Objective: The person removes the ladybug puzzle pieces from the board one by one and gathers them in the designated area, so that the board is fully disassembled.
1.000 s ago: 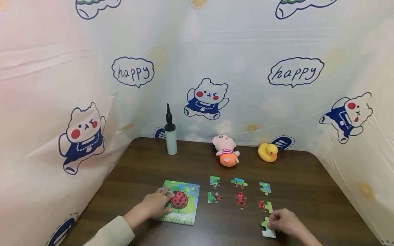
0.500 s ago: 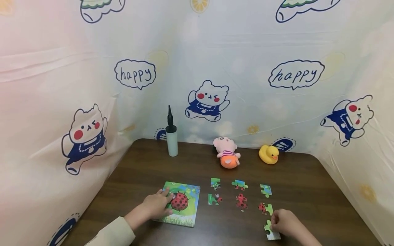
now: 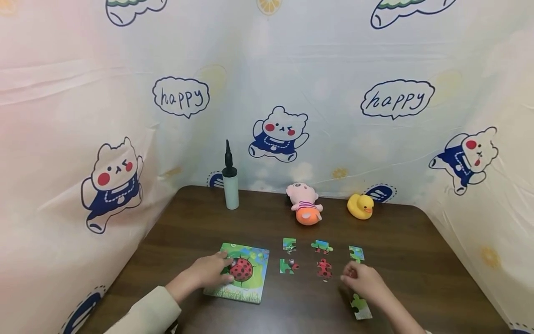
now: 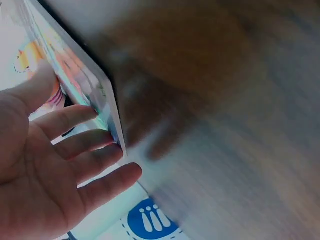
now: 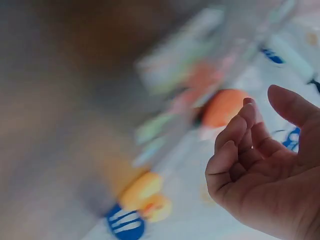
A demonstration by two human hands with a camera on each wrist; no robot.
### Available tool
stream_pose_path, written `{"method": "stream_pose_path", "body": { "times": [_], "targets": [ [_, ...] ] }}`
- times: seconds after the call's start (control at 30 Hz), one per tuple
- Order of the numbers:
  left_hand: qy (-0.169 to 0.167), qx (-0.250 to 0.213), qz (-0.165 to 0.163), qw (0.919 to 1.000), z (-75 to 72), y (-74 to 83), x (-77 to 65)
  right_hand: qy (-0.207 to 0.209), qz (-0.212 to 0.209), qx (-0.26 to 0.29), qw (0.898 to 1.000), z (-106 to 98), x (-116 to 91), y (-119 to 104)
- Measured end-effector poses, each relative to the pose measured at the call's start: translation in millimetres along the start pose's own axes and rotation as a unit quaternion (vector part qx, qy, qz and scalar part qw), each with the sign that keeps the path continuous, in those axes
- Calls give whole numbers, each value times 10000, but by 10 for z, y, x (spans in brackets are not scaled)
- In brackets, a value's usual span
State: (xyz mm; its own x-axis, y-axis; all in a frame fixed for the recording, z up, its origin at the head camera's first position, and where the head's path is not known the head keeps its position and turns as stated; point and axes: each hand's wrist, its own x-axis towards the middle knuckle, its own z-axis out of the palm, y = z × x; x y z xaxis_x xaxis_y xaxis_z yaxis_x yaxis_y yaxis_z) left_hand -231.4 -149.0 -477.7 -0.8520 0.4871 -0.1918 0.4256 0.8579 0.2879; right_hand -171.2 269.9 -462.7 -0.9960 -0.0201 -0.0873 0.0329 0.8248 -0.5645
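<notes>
My left hand (image 3: pixel 210 270) rests with fingers spread on the left edge of a ladybug picture board (image 3: pixel 256 280); in the left wrist view its straight fingers (image 4: pixel 110 187) lie by the board's edge. My right hand (image 3: pixel 366 280) is over the right column of jigsaw pieces. Its fingers are loosely curled, with the thumb (image 5: pixel 287 105) apart from them and nothing held in the right wrist view. It hides the middle piece of that column. Below it lies a green-and-white puzzle piece (image 3: pixel 360 308); above it, a blue-green piece (image 3: pixel 356 252) partly shows.
More pieces lie left of the right hand, among them a red spotted piece (image 3: pixel 324 268) and a ladybug-head piece (image 3: pixel 288 266). At the back of the dark wooden table (image 3: pixel 196 227) are a hand pump (image 3: pixel 231 191), a plush toy (image 3: pixel 306 205) and a yellow rubber duck (image 3: pixel 360 207).
My right hand has let go of the bottom right puzzle piece and moved up and to the left, over the piece above it. My left hand stays on the board.
</notes>
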Motion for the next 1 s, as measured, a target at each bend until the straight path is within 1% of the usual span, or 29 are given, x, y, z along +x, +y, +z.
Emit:
{"method": "stream_pose_path", "body": {
  "times": [0.13, 0.27, 0.43, 0.5, 0.63, 0.77, 0.87, 0.93, 1.0],
  "targets": [
    [185, 23, 154, 9997, -24, -48, 17, 94, -363, 314, 9988, 35, 220, -463],
    [225, -90, 150, 9996, -46, -83, 40, 38, -799, 433, 9959, 112, 404, -916],
    [215, -113, 122, 9996, -70, -113, 65, -302, -1504, 257, 9878, 331, 489, -1301],
    [177, -73, 49, 9998, -77, -126, 68, -468, -1664, 164, 9848, 457, 491, -1416],
    [196, 73, -33, 9998, -94, -158, 59, -678, -1935, -253, 9784, 719, 493, -1643],
    [176, 230, -109, 9995, -105, -198, 36, -788, -2106, -907, 9702, 949, 488, -1880],
    [27, 197, -188, 9996, -119, -211, 18, -777, -2052, -1469, 9645, 1088, 478, -2019],
    [-80, 123, -245, 9996, -124, -222, 13, -734, -1989, -1906, 9585, 1175, 472, -2067],
    [-156, 65, -307, 9994, -129, -232, 6, -804, -1900, -2253, 9522, 1250, 465, -2091]
  ]
}}
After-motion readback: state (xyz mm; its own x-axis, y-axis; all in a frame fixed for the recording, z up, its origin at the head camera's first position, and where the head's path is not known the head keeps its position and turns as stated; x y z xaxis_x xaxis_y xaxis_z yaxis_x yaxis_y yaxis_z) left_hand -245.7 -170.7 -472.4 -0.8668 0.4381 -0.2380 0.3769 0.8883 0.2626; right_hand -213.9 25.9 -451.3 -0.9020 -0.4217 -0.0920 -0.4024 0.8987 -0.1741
